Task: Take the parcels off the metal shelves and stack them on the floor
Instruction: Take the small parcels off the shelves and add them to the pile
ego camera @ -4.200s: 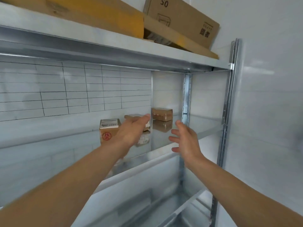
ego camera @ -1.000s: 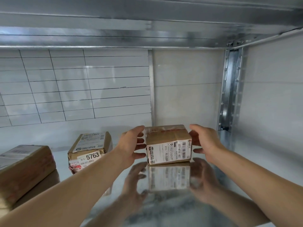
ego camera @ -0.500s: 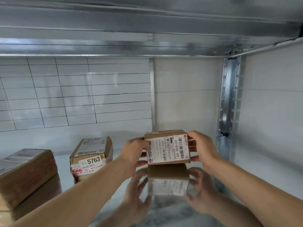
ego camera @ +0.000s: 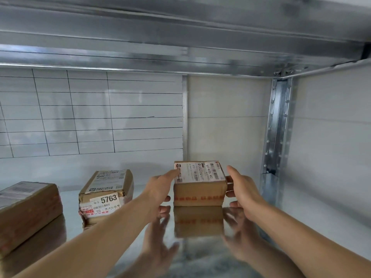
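A small brown parcel (ego camera: pixel 200 189) sits on the shiny metal shelf (ego camera: pixel 313 215), its white label facing up and a red-taped side towards me. My left hand (ego camera: pixel 160 189) presses against its left side, index finger at the top corner. My right hand (ego camera: pixel 243 189) clasps its right side, thumb raised. The parcel's bottom edge meets its own reflection, so it appears to rest on the shelf. A second parcel marked 5763 (ego camera: pixel 106 193) stands to the left. A larger brown parcel (ego camera: pixel 26 209) lies at the far left.
The underside of the upper shelf (ego camera: pixel 180 37) runs low overhead. A perforated metal upright (ego camera: pixel 278 125) stands in the back right corner. White tiled wall closes the back and the right side.
The small parcel has been tipped so that its label, which faced me, now faces up. Both hands stay at its sides. The view has come a little closer.
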`<move>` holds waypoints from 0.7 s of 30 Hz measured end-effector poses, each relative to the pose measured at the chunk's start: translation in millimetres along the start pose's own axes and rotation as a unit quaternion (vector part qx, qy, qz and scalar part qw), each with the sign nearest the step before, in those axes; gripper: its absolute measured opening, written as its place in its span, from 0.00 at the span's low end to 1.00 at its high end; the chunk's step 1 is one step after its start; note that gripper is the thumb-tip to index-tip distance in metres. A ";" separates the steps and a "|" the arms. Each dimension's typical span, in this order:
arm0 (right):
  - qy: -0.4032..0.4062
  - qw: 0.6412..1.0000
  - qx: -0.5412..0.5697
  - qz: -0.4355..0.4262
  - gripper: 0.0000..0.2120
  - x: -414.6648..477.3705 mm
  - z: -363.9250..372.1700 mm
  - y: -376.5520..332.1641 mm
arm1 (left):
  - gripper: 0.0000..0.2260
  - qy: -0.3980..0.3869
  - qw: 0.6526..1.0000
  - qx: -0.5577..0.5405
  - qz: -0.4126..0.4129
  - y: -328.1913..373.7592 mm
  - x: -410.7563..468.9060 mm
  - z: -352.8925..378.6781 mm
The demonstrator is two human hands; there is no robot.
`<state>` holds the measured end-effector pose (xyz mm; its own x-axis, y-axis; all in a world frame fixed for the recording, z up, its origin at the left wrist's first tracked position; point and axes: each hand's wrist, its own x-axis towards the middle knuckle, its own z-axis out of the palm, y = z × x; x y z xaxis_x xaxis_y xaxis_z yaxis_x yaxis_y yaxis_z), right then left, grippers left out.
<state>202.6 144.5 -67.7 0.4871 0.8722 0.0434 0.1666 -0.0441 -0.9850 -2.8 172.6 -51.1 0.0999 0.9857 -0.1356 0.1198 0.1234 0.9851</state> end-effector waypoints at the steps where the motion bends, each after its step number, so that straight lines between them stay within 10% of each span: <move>1: -0.005 1.000 0.002 0.002 0.23 0.7 0.7 0.7 | 0.16 -0.006 1.000 -0.017 -0.005 -0.2 0.1 -0.3; 21: 0.025 0.997 0.059 -0.052 0.13 -37.4 22.2 -11.6 | 0.18 -0.035 0.995 -0.086 0.025 7.9 -29.6 -23.8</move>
<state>163.4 123.2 -61.7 0.5157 0.8433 0.1516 0.1175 0.1057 -0.9874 -28.3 147.2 -36.7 0.1715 0.9813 -0.0879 -0.0573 0.0990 0.9934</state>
